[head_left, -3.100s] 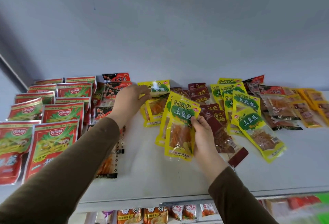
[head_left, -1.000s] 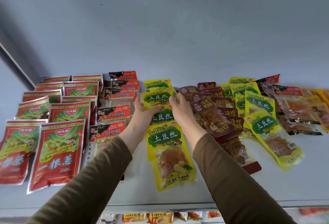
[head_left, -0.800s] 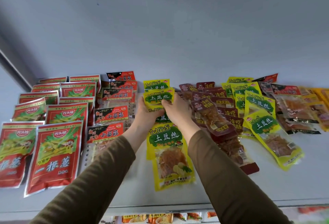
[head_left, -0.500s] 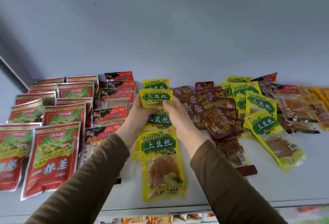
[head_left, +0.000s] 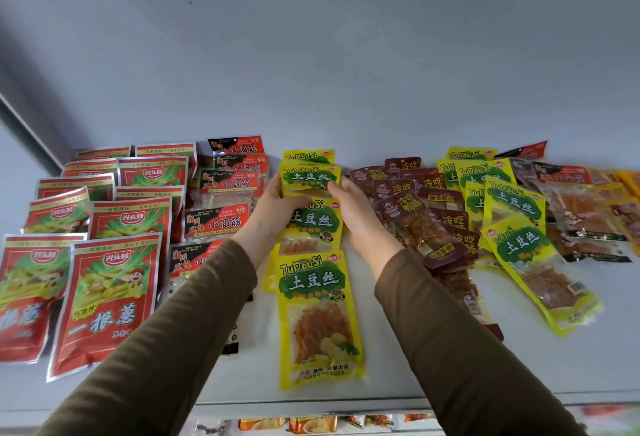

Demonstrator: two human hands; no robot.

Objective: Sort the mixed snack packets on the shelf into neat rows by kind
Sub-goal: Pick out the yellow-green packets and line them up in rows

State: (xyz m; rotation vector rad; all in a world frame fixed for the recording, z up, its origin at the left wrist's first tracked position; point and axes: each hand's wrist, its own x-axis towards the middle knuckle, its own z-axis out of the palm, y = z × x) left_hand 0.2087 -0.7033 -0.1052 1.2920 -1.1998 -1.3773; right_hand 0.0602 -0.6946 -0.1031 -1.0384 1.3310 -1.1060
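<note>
On a white shelf (head_left: 398, 359) against a grey wall, both hands, left hand (head_left: 277, 208) and right hand (head_left: 356, 214), pinch a yellow packet (head_left: 309, 180) reading "TuDouSi" in the middle row. The brown packets' (head_left: 420, 224) small print is illegible.

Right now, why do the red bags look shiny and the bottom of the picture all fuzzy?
In the head view, soft daylight glints off the foil of the red packets, so they look shiny; the yellow packets in the middle stay crisp; the lower shelf at the bottom edge is blurred and stretched by the wide lens; shadows are faint everywhere.
</note>
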